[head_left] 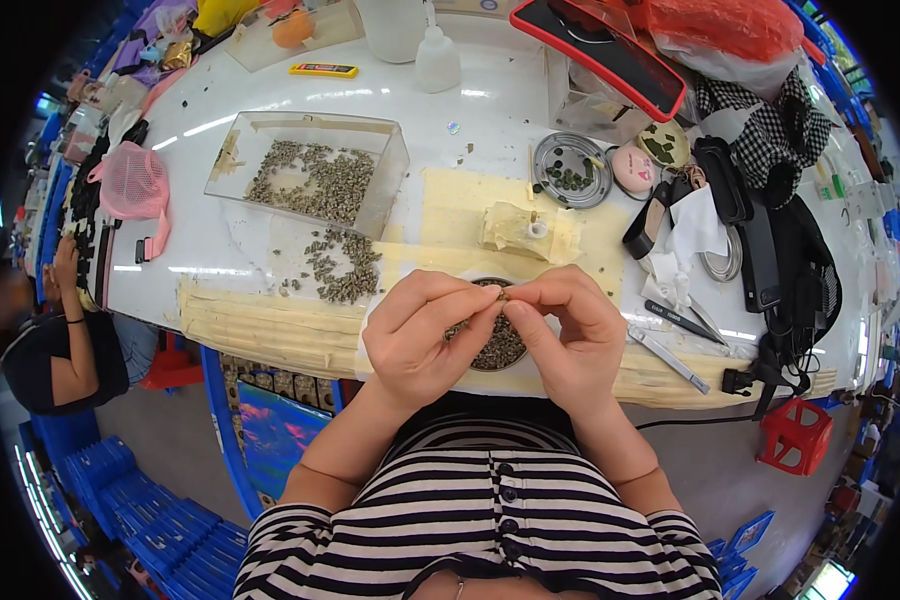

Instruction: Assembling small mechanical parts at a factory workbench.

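My left hand (pixel 418 335) and my right hand (pixel 573 335) meet at the table's near edge, thumbs and forefingers pinched together. Between their fingertips is a tiny brownish metal part (pixel 503 296), mostly covered, so its exact kind is hidden. Right below the hands sits a round dish (pixel 497 369) full of small grey-brown metal parts (pixel 500 348). Farther left, a clear plastic box (pixel 388 178) lies with many similar parts inside, and a loose heap (pixel 346 268) spreads in front of it. A tape-wrapped block (pixel 510 230) with a white ring on it stands just beyond my hands.
On the right lie tweezers (pixel 682 320), a silver knife-like tool (pixel 668 358) and a tray of dark green pieces (pixel 571 172). A red-cased phone (pixel 605 52) leans above. White squeeze bottle (pixel 437 60) and yellow box (pixel 324 71) stand at the back. Another person (pixel 65 350) sits at left.
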A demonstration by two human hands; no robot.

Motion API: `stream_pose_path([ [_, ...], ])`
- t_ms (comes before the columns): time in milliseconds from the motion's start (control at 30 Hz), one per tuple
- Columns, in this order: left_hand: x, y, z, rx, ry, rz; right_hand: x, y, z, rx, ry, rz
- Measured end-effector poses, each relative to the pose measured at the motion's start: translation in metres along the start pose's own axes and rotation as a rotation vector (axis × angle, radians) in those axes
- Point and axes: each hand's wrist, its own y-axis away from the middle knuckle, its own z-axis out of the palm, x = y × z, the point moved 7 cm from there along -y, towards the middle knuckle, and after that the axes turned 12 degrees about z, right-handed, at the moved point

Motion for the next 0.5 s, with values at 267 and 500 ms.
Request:
stream_pose_path([
  [267,-0.008,0.004,-0.001,0.007,-0.031,-0.083,-0.027,0.010,0.012,0.127,0.347,-0.402],
  [500,-0.008,0.005,-0.003,0.018,0.005,-0.089,-0.020,0.004,0.009,0.081,0.284,-0.242],
])
